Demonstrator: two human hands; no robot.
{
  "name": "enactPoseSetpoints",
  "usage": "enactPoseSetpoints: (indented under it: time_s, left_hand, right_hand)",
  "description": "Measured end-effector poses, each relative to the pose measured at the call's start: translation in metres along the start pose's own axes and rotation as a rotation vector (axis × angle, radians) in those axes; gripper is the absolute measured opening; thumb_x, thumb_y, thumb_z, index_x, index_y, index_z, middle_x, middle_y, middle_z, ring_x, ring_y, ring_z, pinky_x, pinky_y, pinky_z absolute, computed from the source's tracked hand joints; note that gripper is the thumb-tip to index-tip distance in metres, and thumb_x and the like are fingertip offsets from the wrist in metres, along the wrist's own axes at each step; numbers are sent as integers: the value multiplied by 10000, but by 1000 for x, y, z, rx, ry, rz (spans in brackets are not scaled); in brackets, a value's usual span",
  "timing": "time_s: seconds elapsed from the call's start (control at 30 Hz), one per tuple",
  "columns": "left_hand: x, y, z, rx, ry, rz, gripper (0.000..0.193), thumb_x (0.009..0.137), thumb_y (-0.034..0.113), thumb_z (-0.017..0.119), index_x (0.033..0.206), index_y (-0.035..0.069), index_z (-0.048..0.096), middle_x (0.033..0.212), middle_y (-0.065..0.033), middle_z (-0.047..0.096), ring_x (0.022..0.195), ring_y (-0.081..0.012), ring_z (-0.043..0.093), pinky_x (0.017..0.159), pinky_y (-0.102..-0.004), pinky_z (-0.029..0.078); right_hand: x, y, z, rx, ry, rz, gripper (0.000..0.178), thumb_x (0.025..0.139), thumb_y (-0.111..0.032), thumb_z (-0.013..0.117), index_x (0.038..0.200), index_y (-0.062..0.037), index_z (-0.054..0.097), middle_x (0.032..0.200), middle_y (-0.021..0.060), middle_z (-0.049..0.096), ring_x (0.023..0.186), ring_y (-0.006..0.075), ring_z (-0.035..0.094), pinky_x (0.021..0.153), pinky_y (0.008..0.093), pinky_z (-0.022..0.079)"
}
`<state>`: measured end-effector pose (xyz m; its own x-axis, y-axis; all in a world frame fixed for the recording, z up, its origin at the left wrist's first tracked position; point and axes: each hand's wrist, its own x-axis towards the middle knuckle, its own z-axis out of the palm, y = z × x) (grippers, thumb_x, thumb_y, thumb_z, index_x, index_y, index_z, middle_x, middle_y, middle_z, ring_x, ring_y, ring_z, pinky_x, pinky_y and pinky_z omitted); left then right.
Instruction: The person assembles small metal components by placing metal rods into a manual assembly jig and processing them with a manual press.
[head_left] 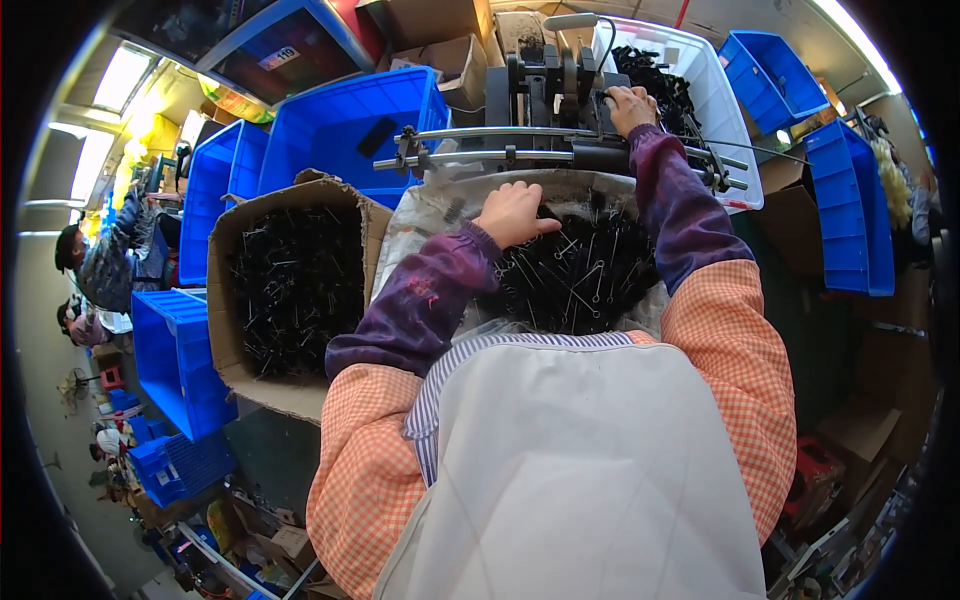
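My left hand (pixel 512 213) rests at the near side of the machine, beside a heap of black-bristled wire brushes (pixel 575 270) with looped wire ends. Its thumb stands apart from the fingers, and I see nothing held in it. Farther forward, my right hand (pixel 630 108) lies at the right end of the dark metal machine (pixel 545 95), its fingers bent down. What those fingertips grip is too small to make out. Two shiny rods (pixel 480 133) run across the machine's front, between my two hands. The heap lies on a pale plastic sheet (pixel 400 225) right before my body.
At left stands a cardboard box (pixel 375 240) full of similar black brushes. Behind it are blue bins (pixel 345 95). A white bin (pixel 735 120) with black pieces sits beyond my right hand. More blue bins (pixel 850 210) stand at right. Another person (pixel 110 245) works at far left.
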<state>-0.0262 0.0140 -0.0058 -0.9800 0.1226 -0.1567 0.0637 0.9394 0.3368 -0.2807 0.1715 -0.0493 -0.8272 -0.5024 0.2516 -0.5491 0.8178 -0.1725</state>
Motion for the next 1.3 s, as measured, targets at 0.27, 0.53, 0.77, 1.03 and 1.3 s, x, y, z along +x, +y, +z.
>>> enactPoseSetpoints:
  time_s: [0.27, 0.53, 0.77, 1.03, 1.3]
  left_hand:
    - [0, 4, -7, 17, -7, -28, 540, 705, 524, 638, 877, 12, 613, 888, -166, 617, 872, -340, 573, 740, -415, 469]
    - [1, -4, -8, -172, -108, 41, 292, 704, 334, 678, 834, 74, 649, 834, -115, 641, 855, -297, 601, 721, -394, 480]
    - [7, 0, -12, -299, 25, 112, 201, 719, 231, 635, 803, 49, 644, 760, -122, 636, 788, -288, 611, 713, -378, 474]
    - [4, 9, -23, -349, 286, 166, 91, 728, 104, 601, 778, 32, 626, 756, -148, 620, 787, -310, 596, 720, -386, 462]
    - [0, -7, -41, -503, 291, 157, 134, 786, 97, 588, 852, -19, 580, 725, -165, 602, 689, -300, 600, 623, -344, 458]
  right_hand:
    - [4, 4, -3, 45, -87, 39, 261, 843, -308, 523, 1066, -218, 623, 1107, -6, 600, 1073, 215, 491, 917, 416, 292]
    - [-10, 11, -20, -53, -105, 189, 270, 836, -332, 527, 1063, -234, 635, 1139, -7, 581, 1099, 204, 459, 940, 436, 259]
    - [-21, -5, -20, -172, -51, 194, 318, 821, -359, 507, 1012, -147, 648, 1064, 85, 535, 1071, 270, 402, 902, 440, 271]
    - [-13, -62, -1, -113, 13, 106, 318, 861, -336, 440, 1007, -124, 627, 1080, 84, 540, 1112, 263, 394, 926, 459, 239]
    - [-20, -25, -14, -209, -6, 89, 286, 828, -316, 471, 991, -148, 636, 1046, 76, 563, 1072, 246, 453, 904, 446, 262]
